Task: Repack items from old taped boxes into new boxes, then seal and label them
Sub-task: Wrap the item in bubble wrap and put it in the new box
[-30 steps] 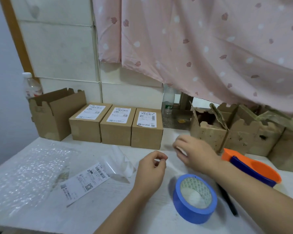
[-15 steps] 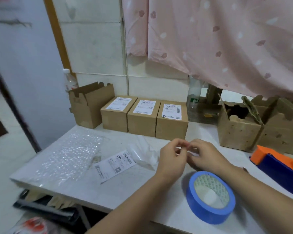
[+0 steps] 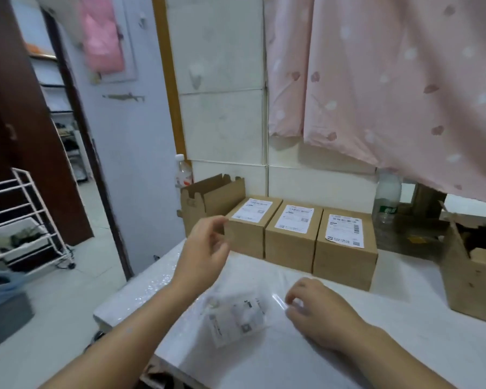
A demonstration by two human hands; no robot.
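Note:
My left hand [image 3: 205, 248] is raised over the table's left part, thumb and fingers pinching one end of a clear film [image 3: 228, 237] that is hard to see. Lower and to the right, my right hand [image 3: 314, 307] rests on the white table [image 3: 404, 341], its curled fingers pinching the film's other shiny end. A loose shipping label [image 3: 236, 318] lies blurred between the hands. Three sealed, labelled cardboard boxes [image 3: 292, 237] stand in a row behind. An open empty box [image 3: 208, 197] stands to their left.
A worn open box [image 3: 472, 279] sits at the right edge. Bubble wrap [image 3: 152, 284] covers the table's left corner. Plastic bottles [image 3: 387, 203] stand by the wall under a pink curtain [image 3: 390, 94]. A white wire rack [image 3: 26, 220] stands on the floor to the left.
The view has swung left, so the blue tape roll and the orange dispenser are out of frame. My hands, together before, have drawn apart: the left rose up-left, the right stayed low.

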